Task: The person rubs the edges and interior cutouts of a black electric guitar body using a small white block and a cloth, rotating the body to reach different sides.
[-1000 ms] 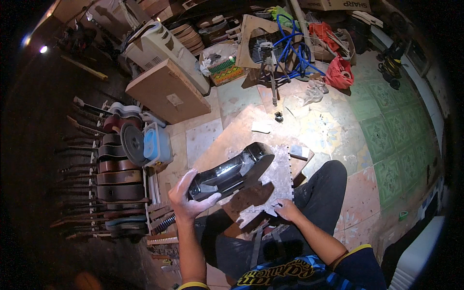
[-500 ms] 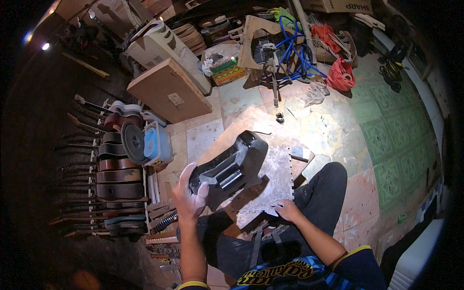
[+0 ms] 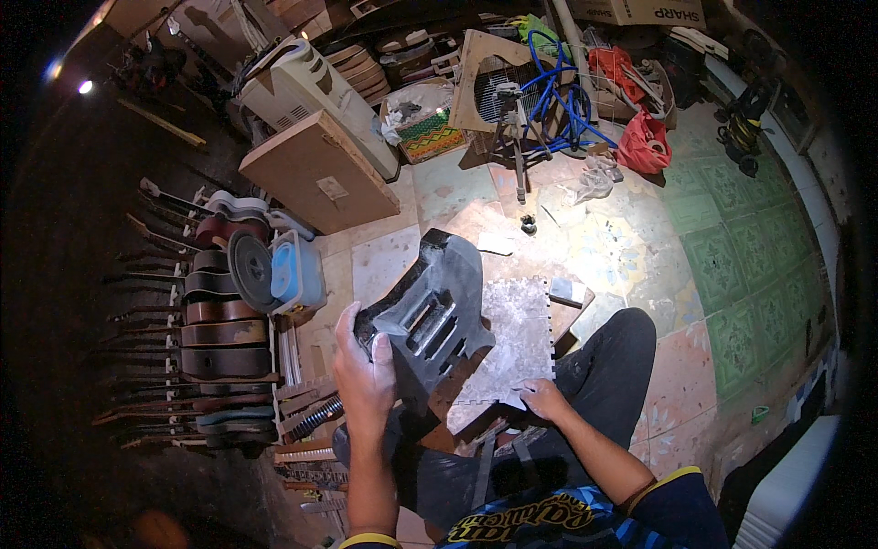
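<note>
A black electric guitar body (image 3: 457, 274) with rectangular cut-outs is held up, tilted, over my lap. My left hand (image 3: 364, 366) grips its left end, with the thumb on the near face and pale dust on the fingers. Beneath and to the right lies a dusty grey foam mat (image 3: 521, 320) with toothed edges. At the mat's near edge rests my right hand (image 3: 546, 401), its fingers closed in a pinch. A small pale edge shows by the fingertips; what it belongs to cannot be made out.
A row of guitars (image 3: 224, 334) hangs on a rack at the left, beside a clear tub (image 3: 311, 274) with a blue container. A brown board (image 3: 320, 174) leans beyond. Blue hose (image 3: 572, 114) and a red bag (image 3: 645, 142) lie at the back. A small block (image 3: 567, 291) sits at the mat's corner.
My left hand has turned the guitar body so its broad face shows more, and it has shifted slightly left and up. My right hand has stayed almost in place at the mat's edge.
</note>
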`<act>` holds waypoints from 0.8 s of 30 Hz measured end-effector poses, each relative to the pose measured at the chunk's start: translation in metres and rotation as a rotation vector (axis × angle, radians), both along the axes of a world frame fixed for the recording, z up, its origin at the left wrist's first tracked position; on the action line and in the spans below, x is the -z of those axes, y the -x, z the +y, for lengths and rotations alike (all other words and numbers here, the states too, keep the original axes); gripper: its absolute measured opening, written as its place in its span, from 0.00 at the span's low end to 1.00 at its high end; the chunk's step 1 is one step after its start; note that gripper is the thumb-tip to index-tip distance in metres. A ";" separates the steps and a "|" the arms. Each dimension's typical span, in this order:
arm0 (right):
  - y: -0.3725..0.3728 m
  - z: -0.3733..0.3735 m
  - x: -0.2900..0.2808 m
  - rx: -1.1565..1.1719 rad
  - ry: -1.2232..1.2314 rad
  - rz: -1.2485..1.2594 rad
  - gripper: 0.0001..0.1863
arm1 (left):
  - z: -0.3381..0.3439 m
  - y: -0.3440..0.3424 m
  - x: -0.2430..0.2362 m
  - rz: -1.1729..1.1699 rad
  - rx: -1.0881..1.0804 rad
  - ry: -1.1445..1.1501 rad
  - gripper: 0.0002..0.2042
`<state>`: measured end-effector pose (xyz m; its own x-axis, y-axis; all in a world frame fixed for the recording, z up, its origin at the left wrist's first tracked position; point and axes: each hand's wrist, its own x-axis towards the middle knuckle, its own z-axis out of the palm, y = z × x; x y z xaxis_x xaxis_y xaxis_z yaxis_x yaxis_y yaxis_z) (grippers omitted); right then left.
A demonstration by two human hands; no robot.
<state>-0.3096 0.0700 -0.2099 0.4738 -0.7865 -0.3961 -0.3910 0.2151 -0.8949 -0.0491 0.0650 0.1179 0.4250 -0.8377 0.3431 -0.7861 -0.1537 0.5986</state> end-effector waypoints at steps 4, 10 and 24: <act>-0.001 0.003 0.003 0.033 0.034 -0.038 0.13 | 0.001 0.003 -0.002 -0.005 0.022 -0.007 0.27; 0.001 0.000 0.002 -0.012 0.031 0.019 0.13 | -0.002 0.004 0.003 -0.013 0.049 0.027 0.28; 0.001 -0.004 -0.021 0.026 0.162 0.047 0.16 | -0.025 -0.011 0.002 0.256 0.160 -0.003 0.43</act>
<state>-0.3106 0.0660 -0.1893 0.4366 -0.8535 -0.2846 -0.4296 0.0802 -0.8994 -0.0382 0.0395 0.1159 0.3598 -0.9017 0.2397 -0.6241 -0.0416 0.7802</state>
